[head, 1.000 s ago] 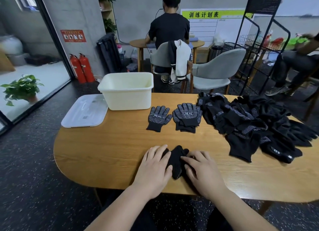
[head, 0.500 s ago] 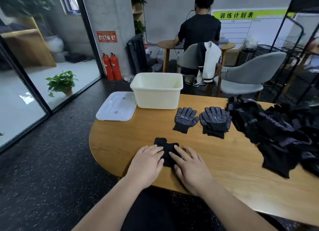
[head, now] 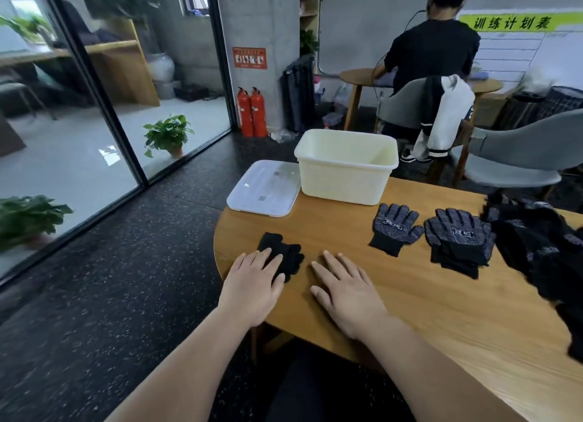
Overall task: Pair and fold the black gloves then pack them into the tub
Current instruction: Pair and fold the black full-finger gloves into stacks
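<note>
Your left hand [head: 252,284] presses the folded glove pair [head: 290,259], fingers [head: 267,257] straight; your right hand [head: 345,290] lies flat, empty. Next, I'd judge: grip the pair and lift it into the tub [head: 344,181].

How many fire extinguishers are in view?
2. The left extinguisher and the right extinguisher stand side by side against the concrete pillar, under the red sign. None looks hidden.

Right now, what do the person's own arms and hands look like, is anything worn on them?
Both are bare. The left hand and right hand wear no gloves, and no ring, watch or bracelet shows. The forearms are uncovered as far back as the frame reaches, so no sleeve is visible. The fingernails look short and unpainted.
</note>
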Demonstrator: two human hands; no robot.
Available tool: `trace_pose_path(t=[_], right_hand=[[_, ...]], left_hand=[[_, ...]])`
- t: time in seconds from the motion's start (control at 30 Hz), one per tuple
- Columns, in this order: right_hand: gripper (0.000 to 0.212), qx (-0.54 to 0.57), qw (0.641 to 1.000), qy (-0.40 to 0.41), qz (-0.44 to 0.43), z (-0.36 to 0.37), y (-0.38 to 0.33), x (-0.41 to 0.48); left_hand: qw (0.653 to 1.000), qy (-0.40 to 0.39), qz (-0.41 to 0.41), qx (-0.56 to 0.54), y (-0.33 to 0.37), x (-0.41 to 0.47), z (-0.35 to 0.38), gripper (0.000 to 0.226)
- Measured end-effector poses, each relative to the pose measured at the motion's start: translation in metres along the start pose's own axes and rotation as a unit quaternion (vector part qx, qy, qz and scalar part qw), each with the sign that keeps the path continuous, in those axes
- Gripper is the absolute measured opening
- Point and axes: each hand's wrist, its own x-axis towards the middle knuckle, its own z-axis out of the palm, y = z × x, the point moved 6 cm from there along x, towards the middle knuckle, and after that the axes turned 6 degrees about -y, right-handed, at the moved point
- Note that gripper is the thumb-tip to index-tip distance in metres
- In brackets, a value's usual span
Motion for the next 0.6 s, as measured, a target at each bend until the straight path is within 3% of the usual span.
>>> trace_pose_path(t=[0.3,0.43,0.6], right_hand=[[0.071,0.007,1.0,-0.002,0.015,0.002,-0.016,0.036],[0.072,-0.004,1.0,0.022,0.017,0.006,-0.015,0.038],[0.074,-0.007,0.999,0.031,0.013,0.008,-0.014,0.041]], left_hand=[[0.994,0.0,-0.094,-0.061,-0.041,0.032,-0.015,0.066],[0.992,0.012,-0.077,-0.098,-0.046,0.055,-0.011,0.069],[0.994,-0.018,-0.08,-0.065,-0.049,0.08,0.01,0.078]])
